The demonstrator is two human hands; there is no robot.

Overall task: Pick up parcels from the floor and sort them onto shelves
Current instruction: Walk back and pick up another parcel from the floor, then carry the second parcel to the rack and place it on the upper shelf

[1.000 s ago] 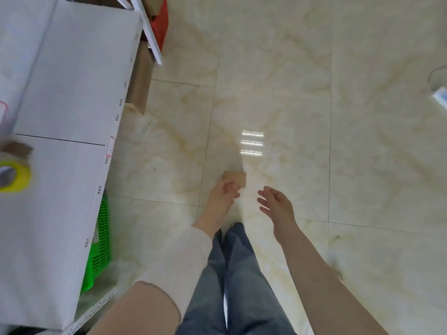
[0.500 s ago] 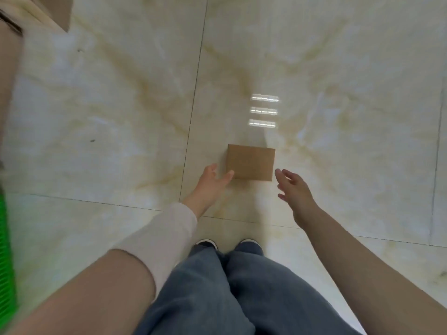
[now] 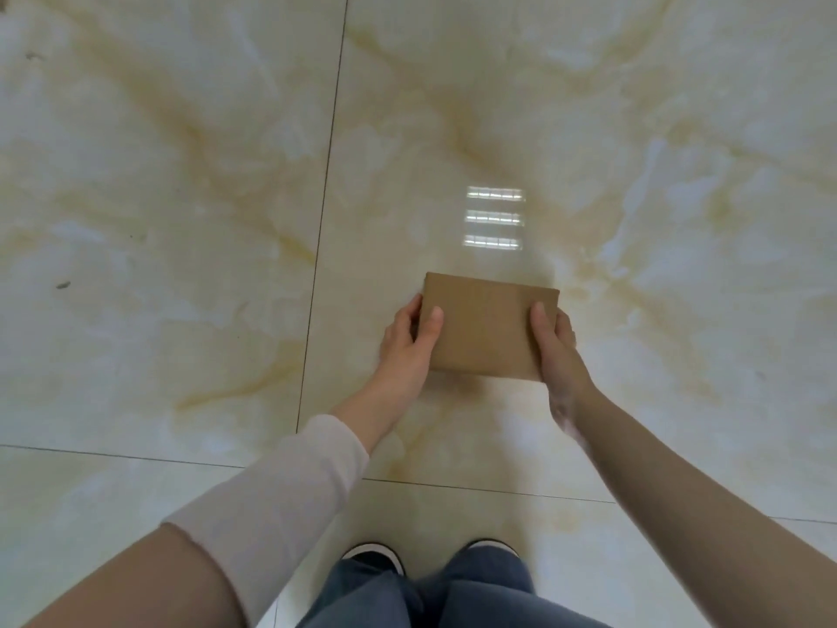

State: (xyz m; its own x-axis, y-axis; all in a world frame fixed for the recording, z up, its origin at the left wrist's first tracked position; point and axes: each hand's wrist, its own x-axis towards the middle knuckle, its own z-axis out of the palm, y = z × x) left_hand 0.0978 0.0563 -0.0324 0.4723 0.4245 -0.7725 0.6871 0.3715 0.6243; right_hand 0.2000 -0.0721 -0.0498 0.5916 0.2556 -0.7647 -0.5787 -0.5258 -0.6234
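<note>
A small brown cardboard parcel (image 3: 487,326) lies flat in the middle of the view, over the marble floor. My left hand (image 3: 407,346) grips its left edge, thumb on top. On the opposite edge my right hand (image 3: 555,344) holds it the same way. Whether the parcel still touches the floor, I cannot tell. No shelf is in view.
Glossy cream marble floor tiles (image 3: 181,219) fill the view, with dark grout lines and a bright light reflection (image 3: 494,217) just beyond the parcel. My shoes (image 3: 376,557) and jeans show at the bottom edge.
Both hands have closed onto the parcel's two sides; before they were open and reaching toward it. The view has dropped closer to the floor, and the shelf and green basket have left it.
</note>
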